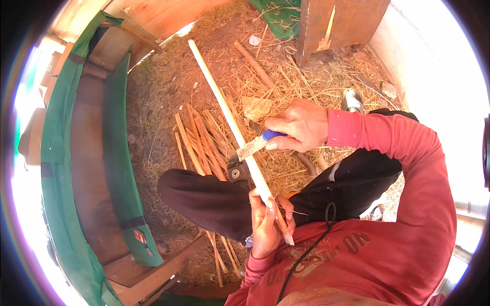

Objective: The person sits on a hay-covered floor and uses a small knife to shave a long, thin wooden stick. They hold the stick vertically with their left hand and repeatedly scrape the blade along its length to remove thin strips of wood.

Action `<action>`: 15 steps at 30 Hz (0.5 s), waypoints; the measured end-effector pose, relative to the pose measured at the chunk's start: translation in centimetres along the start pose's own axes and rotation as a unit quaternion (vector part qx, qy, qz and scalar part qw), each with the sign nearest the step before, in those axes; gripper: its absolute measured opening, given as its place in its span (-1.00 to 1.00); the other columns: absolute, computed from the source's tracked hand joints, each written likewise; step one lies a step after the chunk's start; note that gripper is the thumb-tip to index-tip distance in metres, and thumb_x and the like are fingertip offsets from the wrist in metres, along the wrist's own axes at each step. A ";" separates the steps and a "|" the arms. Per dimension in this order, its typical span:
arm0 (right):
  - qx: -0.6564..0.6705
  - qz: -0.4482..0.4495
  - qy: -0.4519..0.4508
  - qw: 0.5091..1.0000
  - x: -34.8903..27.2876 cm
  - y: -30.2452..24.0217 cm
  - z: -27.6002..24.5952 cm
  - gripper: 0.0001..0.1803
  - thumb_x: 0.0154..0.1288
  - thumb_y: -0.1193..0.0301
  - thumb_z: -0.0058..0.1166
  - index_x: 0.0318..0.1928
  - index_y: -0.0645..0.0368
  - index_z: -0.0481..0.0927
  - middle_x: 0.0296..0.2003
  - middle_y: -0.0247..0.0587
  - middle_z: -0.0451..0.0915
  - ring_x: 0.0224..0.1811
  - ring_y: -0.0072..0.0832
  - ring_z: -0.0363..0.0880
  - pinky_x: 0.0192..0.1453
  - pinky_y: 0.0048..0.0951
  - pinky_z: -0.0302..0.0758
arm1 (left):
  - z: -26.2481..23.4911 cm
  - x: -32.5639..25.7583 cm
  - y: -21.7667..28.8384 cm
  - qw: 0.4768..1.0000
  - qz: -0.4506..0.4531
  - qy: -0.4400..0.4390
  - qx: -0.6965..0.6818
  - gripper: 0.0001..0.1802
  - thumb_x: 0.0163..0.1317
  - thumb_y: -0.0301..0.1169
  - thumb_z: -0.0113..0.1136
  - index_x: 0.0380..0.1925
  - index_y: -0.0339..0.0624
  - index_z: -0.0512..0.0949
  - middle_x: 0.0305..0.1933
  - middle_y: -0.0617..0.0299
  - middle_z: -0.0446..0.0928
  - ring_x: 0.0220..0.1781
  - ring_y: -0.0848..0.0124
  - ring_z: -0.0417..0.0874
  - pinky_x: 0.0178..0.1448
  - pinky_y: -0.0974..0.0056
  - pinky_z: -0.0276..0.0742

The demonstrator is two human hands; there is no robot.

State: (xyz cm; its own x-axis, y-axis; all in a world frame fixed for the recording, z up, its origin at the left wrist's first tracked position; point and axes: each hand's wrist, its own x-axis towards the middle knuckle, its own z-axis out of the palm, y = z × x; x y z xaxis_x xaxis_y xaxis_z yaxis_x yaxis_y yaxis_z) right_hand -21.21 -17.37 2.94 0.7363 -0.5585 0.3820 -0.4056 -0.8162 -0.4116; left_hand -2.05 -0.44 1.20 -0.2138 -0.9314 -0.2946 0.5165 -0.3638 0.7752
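Observation:
A long, pale, peeled wooden stick [217, 97] slants from the far middle down to my chest. My left hand [266, 224] is wrapped around its near part, close to the cut end. My right hand [300, 125] grips a knife by its blue handle [274, 134]. The broad, smeared knife blade [252, 148] lies across the stick, touching it about midway. Beyond my left thigh, a bundle of thin wooden sticks [199, 137] rests on the ground, and some sticks [219, 255] show nearer me.
Wood shavings and straw [326, 81] cover the ground. A thicker branch [255, 65] and a flat yellowish piece [256, 108] lie ahead. A green-edged wooden bench [115, 148] stands left, a wooden panel [342, 25] at the far right. A metal can [352, 101] is beyond my right forearm.

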 end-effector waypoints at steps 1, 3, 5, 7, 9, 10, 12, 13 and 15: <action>0.003 0.000 0.001 1.000 0.0 0.1 0.0 -0.66 0.28 0.10 0.12 -0.30 0.14 0.48 -0.66 -0.14 0.45 -0.66 -0.10 0.47 -0.60 -0.16 0.32 | -0.2 -0.1 0.1 1.000 -0.006 -0.009 -0.014 -0.73 0.50 -0.15 -0.22 0.06 0.03 0.18 -0.65 0.21 0.28 -0.83 0.50 0.24 -0.77 0.46 0.22; 0.009 0.000 0.003 1.000 0.0 0.2 0.1 -0.66 0.29 0.10 0.12 -0.29 0.14 0.48 -0.67 -0.14 0.45 -0.66 -0.10 0.48 -0.61 -0.16 0.32 | -0.2 -0.2 0.2 1.000 0.002 -0.005 0.004 -0.71 0.52 -0.15 -0.29 0.10 -0.01 0.17 -0.77 0.24 0.23 -0.94 0.54 0.11 -0.87 0.49 0.08; -0.004 0.013 -0.014 1.000 0.0 -0.2 0.2 -0.65 0.28 0.10 0.12 -0.31 0.14 0.48 -0.67 -0.14 0.45 -0.66 -0.10 0.48 -0.61 -0.16 0.32 | -0.4 -0.7 0.5 0.998 -0.028 -0.037 -0.052 -0.70 0.52 -0.17 -0.28 0.11 -0.06 0.18 -0.77 0.25 0.22 -0.92 0.55 0.09 -0.84 0.49 0.08; -0.016 0.013 -0.014 1.000 -0.1 -0.4 0.4 -0.65 0.27 0.09 0.13 -0.32 0.14 0.47 -0.67 -0.15 0.46 -0.66 -0.10 0.48 -0.62 -0.16 0.32 | 0.4 -1.1 1.1 0.995 -0.057 -0.031 -0.075 -0.60 0.51 -0.11 -0.29 0.13 -0.15 0.21 -0.80 0.31 0.18 -0.93 0.58 0.06 -0.83 0.50 0.05; -0.022 -0.005 0.008 1.000 0.0 -0.1 0.8 -0.63 0.26 0.07 0.13 -0.33 0.14 0.46 -0.68 -0.16 0.45 -0.67 -0.11 0.47 -0.63 -0.15 0.31 | 0.4 -1.4 1.1 0.997 -0.055 -0.032 -0.050 -0.58 0.51 -0.08 -0.29 0.14 -0.15 0.21 -0.81 0.33 0.16 -0.93 0.58 0.03 -0.84 0.50 0.04; -0.027 -0.015 0.020 0.999 0.1 -0.3 0.8 -0.63 0.26 0.07 0.14 -0.34 0.14 0.46 -0.67 -0.16 0.46 -0.67 -0.11 0.47 -0.63 -0.15 0.30 | 0.4 -1.5 1.2 0.997 -0.054 -0.032 -0.036 -0.57 0.50 -0.07 -0.29 0.14 -0.14 0.21 -0.81 0.34 0.15 -0.94 0.59 0.02 -0.85 0.49 0.03; -0.037 -0.030 0.044 0.998 0.1 -0.8 0.6 -0.62 0.24 0.07 0.15 -0.35 0.14 0.45 -0.67 -0.16 0.47 -0.68 -0.11 0.46 -0.64 -0.14 0.29 | 0.8 -1.8 1.5 0.997 -0.065 -0.014 -0.028 -0.57 0.50 -0.07 -0.29 0.14 -0.14 0.21 -0.82 0.35 0.14 -0.94 0.59 0.02 -0.85 0.50 0.02; -0.050 -0.018 0.037 0.998 -0.1 -0.6 0.9 -0.61 0.24 0.05 0.14 -0.35 0.14 0.45 -0.67 -0.16 0.47 -0.68 -0.12 0.47 -0.64 -0.16 0.31 | 1.0 -1.8 1.5 0.997 -0.073 -0.005 -0.024 -0.57 0.50 -0.07 -0.29 0.14 -0.14 0.21 -0.83 0.35 0.13 -0.95 0.59 0.01 -0.86 0.50 0.02; -0.078 0.004 0.025 0.997 -0.1 0.7 1.5 -0.59 0.24 0.02 0.12 -0.36 0.13 0.46 -0.69 -0.15 0.47 -0.68 -0.14 0.49 -0.64 -0.18 0.35 | 0.8 -1.4 1.4 0.997 -0.063 -0.001 -0.043 -0.57 0.50 -0.08 -0.28 0.14 -0.15 0.21 -0.83 0.35 0.14 -0.95 0.60 0.01 -0.86 0.51 0.01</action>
State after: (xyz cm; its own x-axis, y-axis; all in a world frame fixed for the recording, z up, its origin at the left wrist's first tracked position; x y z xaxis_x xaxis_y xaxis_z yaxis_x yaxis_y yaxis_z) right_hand -20.70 -17.65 1.37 0.7068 -0.5687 0.4208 -0.4935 -0.8225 -0.2827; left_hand -1.69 0.40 3.20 -0.2832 -0.8780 -0.3858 0.5546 -0.4782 0.6810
